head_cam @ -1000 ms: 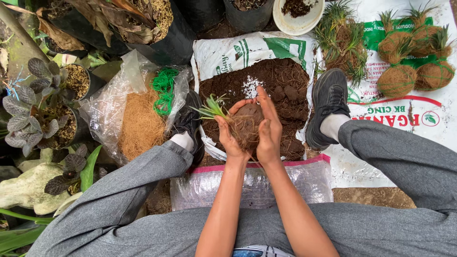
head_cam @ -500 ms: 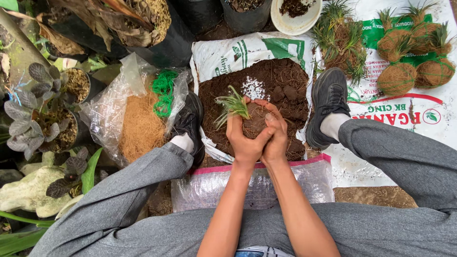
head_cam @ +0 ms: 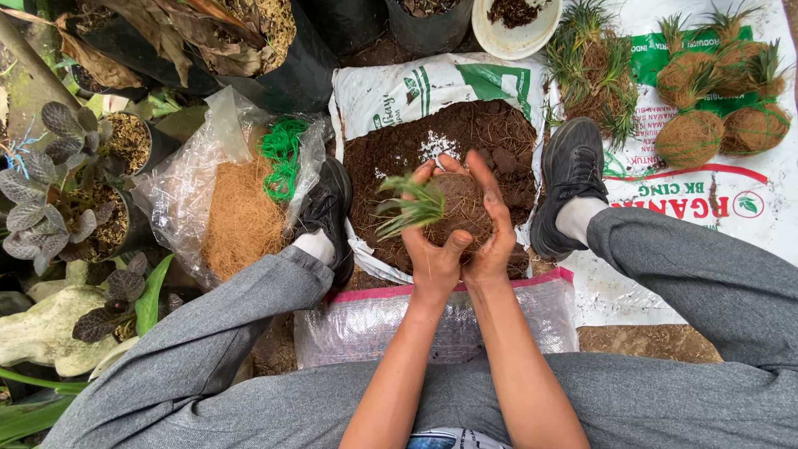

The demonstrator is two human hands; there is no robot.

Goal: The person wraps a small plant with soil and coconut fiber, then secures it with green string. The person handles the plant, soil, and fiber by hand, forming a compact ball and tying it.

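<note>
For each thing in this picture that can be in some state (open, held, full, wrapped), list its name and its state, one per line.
Soil ball with grassy plant: cupped between both hands.
Left hand: closed around the ball.
Right hand: pressed against the ball.
Soil sack: open, holding soil.
Clear bag of coconut fibre: open.
White bowl: nearly empty.
Finished balls: wrapped, lying on the sheet.

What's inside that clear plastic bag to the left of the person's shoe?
The clear plastic bag holds a heap of tan coconut-like fibre with a bundle of green string lying on top. Whatever lies beneath the fibre at the bag's bottom is covered.
</note>
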